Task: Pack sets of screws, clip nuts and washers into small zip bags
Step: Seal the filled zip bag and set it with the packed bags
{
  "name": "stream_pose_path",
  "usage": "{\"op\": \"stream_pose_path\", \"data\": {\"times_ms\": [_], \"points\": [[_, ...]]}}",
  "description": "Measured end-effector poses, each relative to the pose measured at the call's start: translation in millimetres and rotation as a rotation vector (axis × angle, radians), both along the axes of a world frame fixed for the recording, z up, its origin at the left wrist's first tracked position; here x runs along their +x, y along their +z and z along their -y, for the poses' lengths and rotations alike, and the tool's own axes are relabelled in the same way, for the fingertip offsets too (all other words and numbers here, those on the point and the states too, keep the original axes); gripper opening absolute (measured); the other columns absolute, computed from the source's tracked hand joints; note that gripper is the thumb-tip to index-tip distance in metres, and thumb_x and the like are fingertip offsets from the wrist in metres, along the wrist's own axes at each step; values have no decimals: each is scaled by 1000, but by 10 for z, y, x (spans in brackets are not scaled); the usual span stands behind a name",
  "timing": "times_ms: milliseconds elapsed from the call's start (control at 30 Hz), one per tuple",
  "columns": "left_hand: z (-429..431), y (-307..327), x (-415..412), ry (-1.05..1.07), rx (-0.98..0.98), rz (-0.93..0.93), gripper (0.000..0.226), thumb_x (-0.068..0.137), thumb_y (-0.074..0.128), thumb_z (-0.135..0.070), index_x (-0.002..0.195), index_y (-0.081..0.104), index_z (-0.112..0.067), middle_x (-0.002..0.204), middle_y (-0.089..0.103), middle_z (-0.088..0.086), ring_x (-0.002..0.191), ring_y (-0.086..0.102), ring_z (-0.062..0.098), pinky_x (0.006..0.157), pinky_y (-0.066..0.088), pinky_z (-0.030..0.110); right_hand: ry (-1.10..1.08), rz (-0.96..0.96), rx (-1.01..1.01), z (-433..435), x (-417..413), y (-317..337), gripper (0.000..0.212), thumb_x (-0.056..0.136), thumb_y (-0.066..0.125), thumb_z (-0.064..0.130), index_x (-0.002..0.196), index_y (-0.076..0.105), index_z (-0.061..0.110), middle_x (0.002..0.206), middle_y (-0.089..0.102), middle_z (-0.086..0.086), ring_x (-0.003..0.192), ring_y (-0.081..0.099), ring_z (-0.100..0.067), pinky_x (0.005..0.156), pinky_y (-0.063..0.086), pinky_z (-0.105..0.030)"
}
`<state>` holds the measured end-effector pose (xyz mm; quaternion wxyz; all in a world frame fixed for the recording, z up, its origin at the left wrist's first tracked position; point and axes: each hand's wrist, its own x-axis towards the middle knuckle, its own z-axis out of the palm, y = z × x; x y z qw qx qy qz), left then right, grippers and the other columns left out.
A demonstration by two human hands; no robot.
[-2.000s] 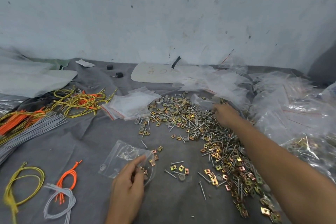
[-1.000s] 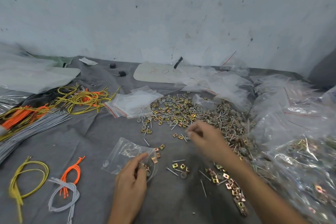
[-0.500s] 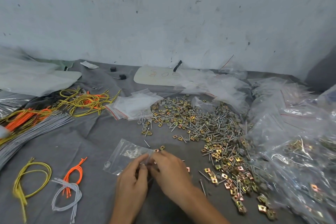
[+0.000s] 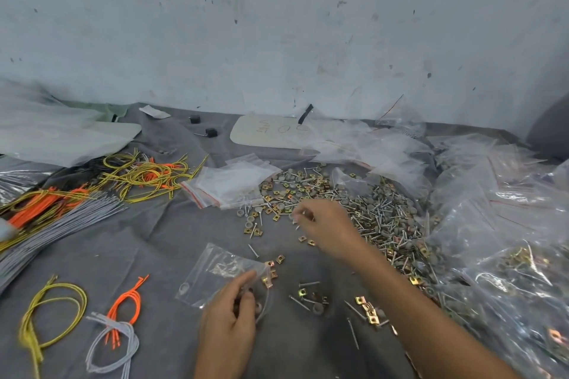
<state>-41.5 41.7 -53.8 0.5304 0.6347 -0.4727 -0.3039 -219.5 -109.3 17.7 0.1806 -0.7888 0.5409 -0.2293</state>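
Grey cloth [image 4: 147,243] covers the whole bench, with a scuffed pale wall [image 4: 277,24] behind it. The landmark is the big loose pile of silver screws, brass clip nuts and grey washers [image 4: 378,215] — everything else sits around that.

The small clear zip bag [image 4: 215,271] lies on the cloth to the near-left of the pile, well apart from it, with a few brass bits at its mouth. The left hand [image 4: 228,326] has its thumb and curled fingers pinching the edge of the bag's mouth. The right hand [image 4: 331,229] is over the pile's near-left edge with its fingertips drawn together in a pinch — too blurry to tell if anything's actually between them.

A stack of empty clear zip bags with red strips [image 4: 229,186] touches the pile's far-left edge. A heap of crinkly filled plastic bags [image 4: 508,224] sits right of the pile. Tangled yellow, orange and grey wire loops [image 4: 144,175] lie far left of it.
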Motion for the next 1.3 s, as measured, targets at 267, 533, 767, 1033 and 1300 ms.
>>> {"op": "stream_pose_path", "data": {"times_ms": [267,533,767,1033,1300], "points": [[59,-19,40,10,68,1,51,92,64,-7,102,70,-57,78,70,-13,67,66,4,59,47,11,-84,-261,-32,1202,243,-67,21,100,52,18,111,70,19,115,70,-2,102,65,-23,90,53,-39],[99,-59,49,50,63,13,56,90,66,-3,100,70,-58,86,74,-16,72,71,1,65,54,13,5,-484,-14,1645,553,-158,22,102,45,14,111,64,8,117,65,-16,107,59,-33,92,51,-43],[100,-119,27,64,54,4,55,88,67,-2,101,71,-56,85,74,-12,69,70,6,69,60,27,36,-492,42,1765,654,-262,29,102,48,18,129,58,14,130,62,-17,114,59,-33,95,51,-43],[116,-149,21,54,29,-1,54,89,68,-5,102,71,-57,88,74,-15,72,71,7,65,59,26,97,-558,70,1821,735,-253,34,102,49,33,134,56,21,137,55,-17,122,53,-36,100,45,-42],[129,-150,68,23,-15,-35,53,90,63,-2,104,72,-53,70,68,-10,53,58,2,56,45,15,88,-468,147,1562,479,-81,9,93,61,16,99,67,20,110,69,-1,87,62,-17,71,47,-30]]}}
